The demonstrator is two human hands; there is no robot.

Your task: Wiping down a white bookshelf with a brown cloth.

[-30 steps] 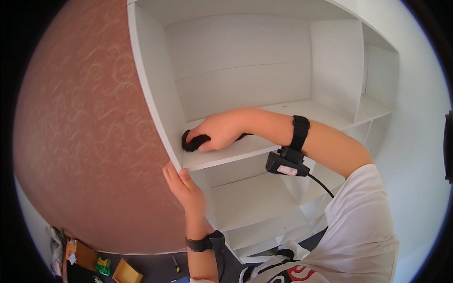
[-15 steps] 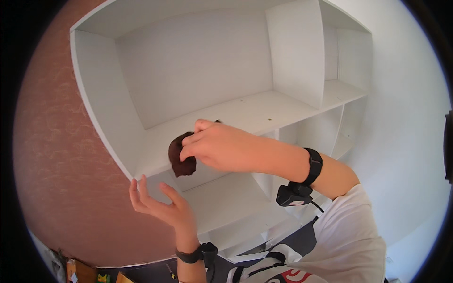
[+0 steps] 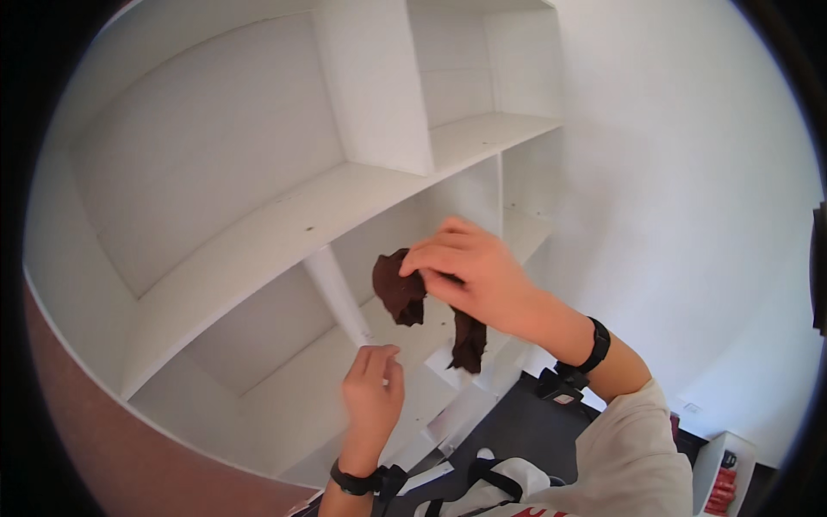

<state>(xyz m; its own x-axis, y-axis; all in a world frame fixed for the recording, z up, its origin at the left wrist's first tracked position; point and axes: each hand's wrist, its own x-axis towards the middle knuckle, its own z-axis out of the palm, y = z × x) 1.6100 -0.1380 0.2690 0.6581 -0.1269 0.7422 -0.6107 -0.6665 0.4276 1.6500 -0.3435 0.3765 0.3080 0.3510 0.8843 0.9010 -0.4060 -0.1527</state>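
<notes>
A crumpled dark brown cloth [image 3: 399, 289] hangs from my right hand [image 3: 478, 276], which is closed on it in front of the shelving. One end of it bunches by my fingertips, and another piece dangles below my palm. Lower and to the left, my left hand [image 3: 372, 388] is raised with its fingers curled together, apart from the cloth. Nothing shows in it. Behind both hands stands a white shelf unit [image 3: 250, 233] with several compartments.
An upright divider [image 3: 336, 297] splits the compartments below the long shelf board. A white wall [image 3: 672, 215] rises to the right. On the dark floor [image 3: 525, 431] at the lower right stands a small white box [image 3: 705, 470] holding red items.
My view has swung to the right along the shelf unit. My right hand has lifted the cloth off the upper shelf's edge. The left hand's spread fingers have curled in.
</notes>
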